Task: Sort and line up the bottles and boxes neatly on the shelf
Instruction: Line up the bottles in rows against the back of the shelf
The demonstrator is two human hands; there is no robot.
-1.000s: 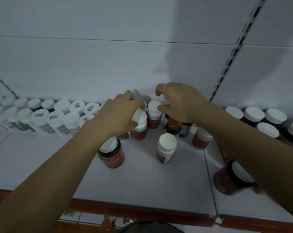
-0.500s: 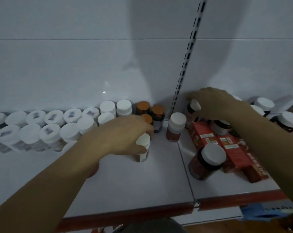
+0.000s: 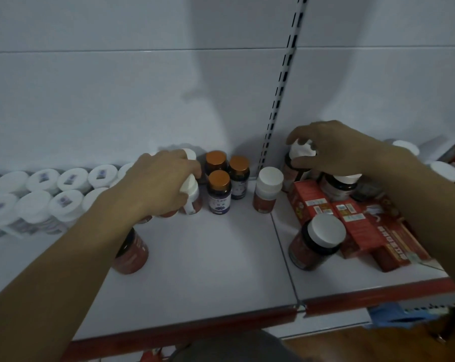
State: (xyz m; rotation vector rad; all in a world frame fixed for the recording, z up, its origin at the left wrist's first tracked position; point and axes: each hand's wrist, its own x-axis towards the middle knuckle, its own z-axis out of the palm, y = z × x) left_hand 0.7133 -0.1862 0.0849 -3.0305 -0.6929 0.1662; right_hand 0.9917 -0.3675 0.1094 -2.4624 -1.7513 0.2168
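My left hand (image 3: 158,185) grips a small red bottle with a white cap (image 3: 192,195), which stands on the white shelf (image 3: 208,259) beside three dark bottles with orange caps (image 3: 219,192). My right hand (image 3: 331,150) is closed from above on the white cap of a dark red bottle (image 3: 301,152) near the back wall, just right of the slotted upright (image 3: 278,92). A lone white-capped red bottle (image 3: 267,189) stands between the two hands. A wide red jar (image 3: 316,241) leans against red boxes (image 3: 352,223) at the right.
Rows of white-capped bottles (image 3: 40,194) fill the back left. Another red jar (image 3: 132,253) sits partly under my left forearm. More white-capped jars (image 3: 443,171) stand at the far right. The shelf's red front edge (image 3: 195,327) runs close to me.
My left hand has carried the small white-capped bottle back toward the orange-capped bottles. My right hand stays on the bottle by the upright. The camera has moved closer.
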